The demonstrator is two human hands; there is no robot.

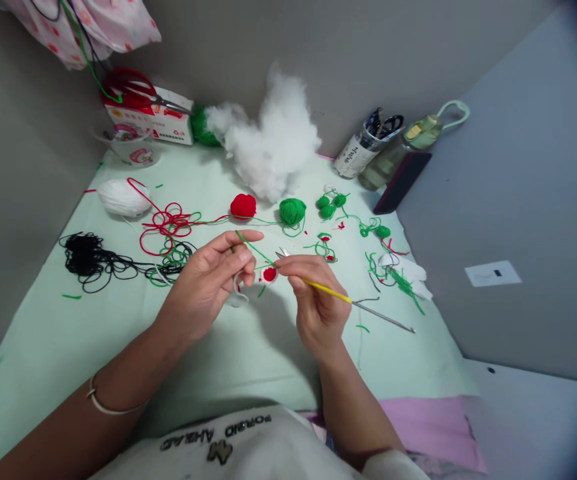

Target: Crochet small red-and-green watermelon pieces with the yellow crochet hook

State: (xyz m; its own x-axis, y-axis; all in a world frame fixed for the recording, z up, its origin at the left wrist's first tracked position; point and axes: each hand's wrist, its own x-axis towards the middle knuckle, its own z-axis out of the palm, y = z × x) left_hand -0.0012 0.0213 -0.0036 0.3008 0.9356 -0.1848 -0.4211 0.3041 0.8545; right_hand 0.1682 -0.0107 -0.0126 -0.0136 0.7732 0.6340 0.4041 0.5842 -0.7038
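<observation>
My left hand (208,280) is closed in a pinch, with a strand of green yarn (256,249) running over its extended index finger. The strand stretches across to my right hand (321,300), whose fingers are wrapped round a crochet hook (328,289) with a yellow grip; its long metal shaft sticks out to the lower right. Behind the fingertips shows a small round red and white crocheted piece (269,274); whether a hand touches it I cannot tell. Pale yarn (238,297) hangs below my left fingers. A pointed metal tip (282,253) shows just beyond my right fingers.
Behind the hands are a red yarn ball (243,207), a green yarn ball (292,212) and white stuffing (278,140). Left lie white yarn (124,197), tangled black yarn (86,257) and red scissors (136,90) on a box. Right stand a pen cup (356,153), a bottle (383,163) and a phone (402,181).
</observation>
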